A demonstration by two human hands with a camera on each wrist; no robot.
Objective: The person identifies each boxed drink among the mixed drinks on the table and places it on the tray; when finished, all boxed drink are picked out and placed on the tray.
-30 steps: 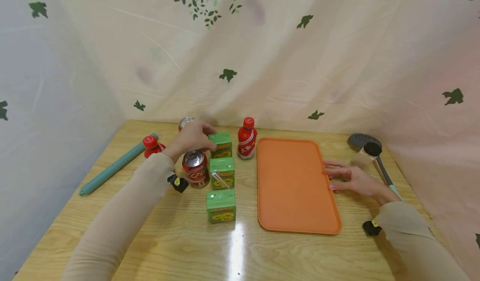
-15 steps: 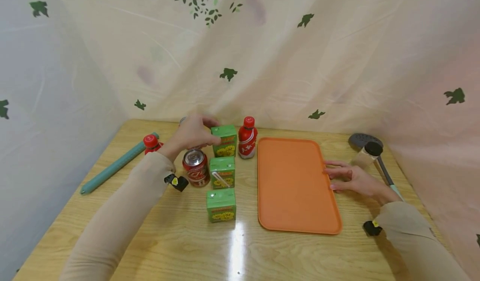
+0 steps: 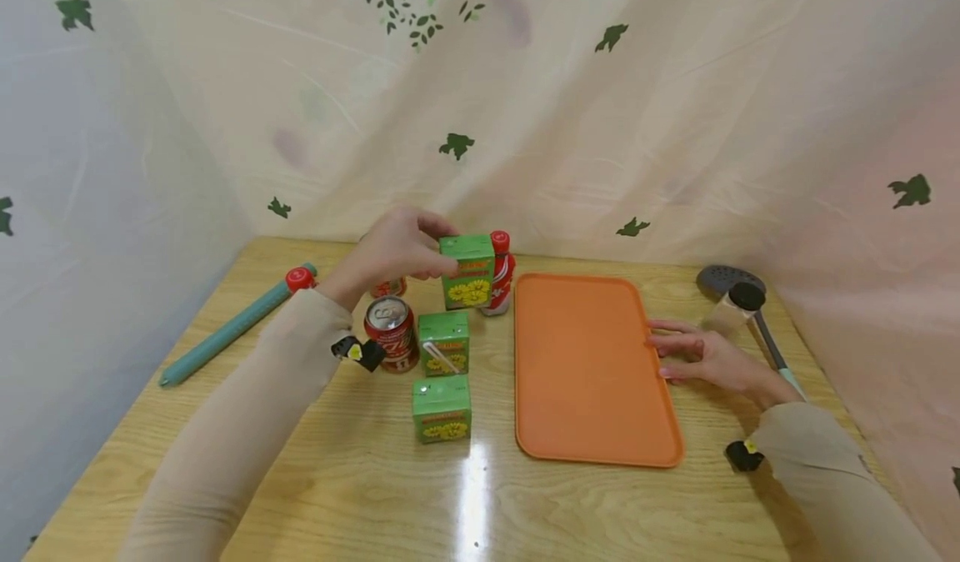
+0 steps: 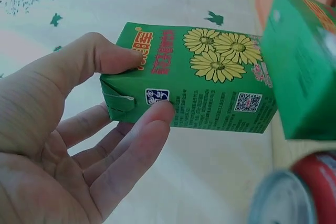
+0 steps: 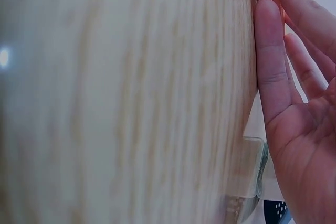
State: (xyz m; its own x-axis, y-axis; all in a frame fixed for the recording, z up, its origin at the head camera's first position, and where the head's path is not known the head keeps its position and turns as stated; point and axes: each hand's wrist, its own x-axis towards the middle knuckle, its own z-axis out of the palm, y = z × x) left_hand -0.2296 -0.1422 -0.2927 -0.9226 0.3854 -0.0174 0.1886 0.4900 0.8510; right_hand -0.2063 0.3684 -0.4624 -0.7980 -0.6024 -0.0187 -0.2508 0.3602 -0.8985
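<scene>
My left hand (image 3: 401, 249) pinches a green drink carton (image 3: 471, 285) by its upper end, thumb on the front. In the left wrist view, yellow flowers are printed on this carton (image 4: 220, 56). It hangs behind two more green cartons, the nearer one (image 3: 442, 412) and one with a straw (image 3: 444, 345), and overlaps a red-capped bottle (image 3: 501, 274). A red drink can (image 3: 392, 337) stands below the left hand; another can (image 3: 390, 288) is partly hidden behind it. My right hand (image 3: 708, 362) touches the right rim of an orange tray (image 3: 592, 370), its fingers fairly straight.
Left of the left forearm lies a teal rod (image 3: 232, 328), with a red bottle cap (image 3: 300, 279) beside it, its bottle hidden by the sleeve. Behind the right hand are a black-lidded jar (image 3: 742, 299) and a dark slotted skimmer (image 3: 727, 279). A cloth wall (image 3: 555, 170) borders the table.
My left hand has lifted the carton and carried it rightward, in front of the red-capped bottle. The right hand and the tray have stayed in place.
</scene>
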